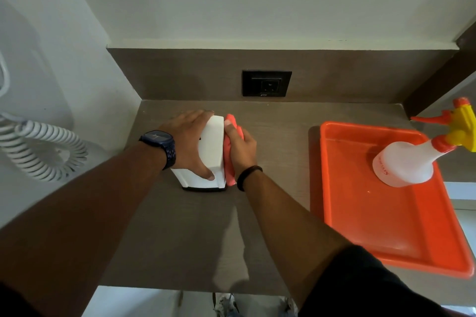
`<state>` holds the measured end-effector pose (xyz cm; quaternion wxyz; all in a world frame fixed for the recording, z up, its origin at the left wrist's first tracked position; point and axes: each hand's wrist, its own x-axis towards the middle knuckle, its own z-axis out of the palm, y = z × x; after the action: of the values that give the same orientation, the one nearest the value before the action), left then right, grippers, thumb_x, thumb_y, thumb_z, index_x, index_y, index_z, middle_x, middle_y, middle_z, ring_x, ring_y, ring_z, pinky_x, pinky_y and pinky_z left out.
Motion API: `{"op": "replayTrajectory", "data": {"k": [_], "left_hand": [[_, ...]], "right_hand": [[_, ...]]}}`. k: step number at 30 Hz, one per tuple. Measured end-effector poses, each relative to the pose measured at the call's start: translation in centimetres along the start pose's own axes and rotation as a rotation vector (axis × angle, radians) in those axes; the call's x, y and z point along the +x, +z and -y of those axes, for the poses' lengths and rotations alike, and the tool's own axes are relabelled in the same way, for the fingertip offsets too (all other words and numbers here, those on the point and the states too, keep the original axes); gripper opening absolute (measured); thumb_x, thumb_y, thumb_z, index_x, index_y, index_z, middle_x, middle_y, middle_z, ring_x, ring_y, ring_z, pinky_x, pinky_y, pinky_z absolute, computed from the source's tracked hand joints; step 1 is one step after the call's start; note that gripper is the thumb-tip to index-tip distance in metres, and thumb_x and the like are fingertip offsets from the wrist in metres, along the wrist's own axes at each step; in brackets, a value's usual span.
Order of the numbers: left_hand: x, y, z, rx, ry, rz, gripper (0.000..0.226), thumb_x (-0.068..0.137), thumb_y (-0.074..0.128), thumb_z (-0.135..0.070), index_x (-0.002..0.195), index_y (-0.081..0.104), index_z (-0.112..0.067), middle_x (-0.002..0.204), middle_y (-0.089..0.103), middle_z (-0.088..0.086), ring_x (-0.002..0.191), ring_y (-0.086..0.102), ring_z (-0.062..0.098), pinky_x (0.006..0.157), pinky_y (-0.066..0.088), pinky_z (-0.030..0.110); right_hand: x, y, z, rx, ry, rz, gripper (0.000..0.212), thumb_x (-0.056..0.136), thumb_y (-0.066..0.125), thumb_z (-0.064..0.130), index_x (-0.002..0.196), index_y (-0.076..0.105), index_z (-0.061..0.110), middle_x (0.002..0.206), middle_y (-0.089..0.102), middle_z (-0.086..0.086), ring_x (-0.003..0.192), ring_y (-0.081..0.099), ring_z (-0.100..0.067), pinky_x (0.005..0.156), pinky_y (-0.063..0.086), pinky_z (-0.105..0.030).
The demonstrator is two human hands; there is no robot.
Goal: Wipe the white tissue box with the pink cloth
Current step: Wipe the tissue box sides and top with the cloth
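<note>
Left hand (192, 143), wearing a dark watch (159, 145), lies spread over the top of the white tissue box (212, 145), fingers wrapped on its edges. Right hand (242, 148) is closed on the pink cloth (229, 154), pressing it against the box's right side. Box stands on the brown surface (180, 234), left of centre. Orange tray (386, 226) at right carries a spray bottle (409, 159). Wall socket (266, 83) beyond; coiled cord (41, 147) far left

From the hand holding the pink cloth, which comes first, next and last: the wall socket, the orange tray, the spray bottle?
Measured from the right hand, in the head view:
1. Orange tray: on the counter to its right, its near edge closest.
2. Wall socket: on the back panel, up beyond the hand.
3. Spray bottle: standing in the tray's far right corner.
</note>
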<state>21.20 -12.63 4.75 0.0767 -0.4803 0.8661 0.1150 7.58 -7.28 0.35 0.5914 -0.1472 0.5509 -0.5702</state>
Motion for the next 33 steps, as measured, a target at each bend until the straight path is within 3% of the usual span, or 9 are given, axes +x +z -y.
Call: {"op": "replayTrajectory", "data": {"k": [2,7,11,16,19,22,24,26,33], "left_hand": [[0.1,0.0,0.0,-0.003,-0.007,0.003,0.144,0.020,0.067,-0.085,0.141,0.015,-0.027,0.143,0.037,-0.001,0.116,0.045,0.022,0.099,0.040,0.043],[0.2,0.3,0.1,0.000,0.003,-0.013,0.145,0.020,0.067,-0.085,0.142,0.016,-0.025,0.144,0.038,0.001,0.122,0.041,0.024,0.101,0.037,0.044],[0.3,0.4,0.1,-0.022,0.006,-0.057,0.143,0.017,0.064,-0.089,0.139,0.018,-0.028,0.138,0.044,-0.001,0.115,0.046,0.022,0.094,0.041,0.041],[0.0,0.6,-1.1,-0.113,-0.051,-0.050,0.141,0.018,0.067,-0.086,0.137,0.018,-0.029,0.140,0.041,0.000,0.122,0.039,0.024,0.098,0.040,0.043],[0.5,0.5,-2.7,-0.111,-0.001,-0.053,0.136,0.023,0.066,-0.082,0.139,0.026,-0.023,0.137,0.044,0.003,0.118,0.043,0.025,0.096,0.041,0.042],[0.7,0.2,-3.9,-0.114,0.081,-0.037,0.138,0.027,0.070,-0.082,0.142,0.020,-0.024,0.143,0.039,0.003,0.125,0.038,0.028,0.103,0.034,0.045],[0.4,0.2,-3.6,-0.182,0.083,-0.012,0.147,0.029,0.076,-0.079,0.147,0.007,-0.024,0.154,0.023,0.004,0.138,0.020,0.028,0.113,0.019,0.048],[-0.3,0.4,-2.3,-0.238,0.056,-0.013,0.151,0.031,0.081,-0.074,0.148,0.002,-0.021,0.157,0.013,0.005,0.141,0.011,0.025,0.115,0.013,0.045],[-1.7,0.6,0.5,-0.426,0.017,-0.056,0.139,0.026,0.077,-0.074,0.143,0.025,-0.020,0.144,0.036,0.003,0.134,0.027,0.023,0.107,0.025,0.034]], "right_hand": [[0.2,0.0,-0.1,-0.016,0.027,-0.028,0.034,0.092,0.066,0.030,0.115,0.068,0.006,0.109,0.072,-0.008,0.089,0.066,-0.014,0.060,0.055,-0.011],[-1.6,-1.1,-2.2,-0.089,-0.022,-0.079,0.021,0.093,0.064,0.029,0.080,0.065,0.013,0.072,0.065,0.002,0.063,0.063,-0.006,0.048,0.047,-0.010],[-3.8,-2.0,-3.3,-0.115,-0.096,-0.083,0.029,0.091,0.067,0.024,0.064,0.057,0.017,0.060,0.057,0.006,0.056,0.055,-0.006,0.055,0.048,-0.016],[-5.0,-3.3,-0.1,0.010,-0.096,-0.143,0.021,0.089,0.069,0.026,0.073,0.062,0.015,0.072,0.062,-0.004,0.072,0.060,-0.016,0.073,0.053,-0.034],[-4.7,-3.6,3.2,-0.051,-0.296,-0.241,0.029,0.092,0.066,0.023,0.065,0.056,0.017,0.070,0.054,-0.010,0.070,0.053,-0.022,0.070,0.049,-0.038],[-4.1,-3.3,6.2,-0.192,-0.524,-0.251,0.028,0.092,0.065,0.022,0.066,0.058,0.020,0.060,0.056,0.008,0.061,0.053,-0.007,0.061,0.048,-0.023],[-3.8,-2.5,7.2,-0.312,-0.596,-0.176,0.008,0.091,0.066,0.026,0.085,0.070,0.022,0.075,0.069,0.012,0.072,0.063,-0.002,0.068,0.052,-0.017],[-3.3,-1.3,7.4,-0.494,-0.614,-0.105,0.024,0.089,0.068,0.032,0.111,0.070,0.022,0.102,0.071,0.006,0.095,0.066,-0.009,0.083,0.054,-0.025],[-1.2,-0.1,4.4,-1.479,-0.652,0.187,0.050,0.089,0.054,0.055,0.131,0.057,0.028,0.141,0.054,-0.007,0.136,0.040,-0.028,0.113,0.033,-0.050]]}}
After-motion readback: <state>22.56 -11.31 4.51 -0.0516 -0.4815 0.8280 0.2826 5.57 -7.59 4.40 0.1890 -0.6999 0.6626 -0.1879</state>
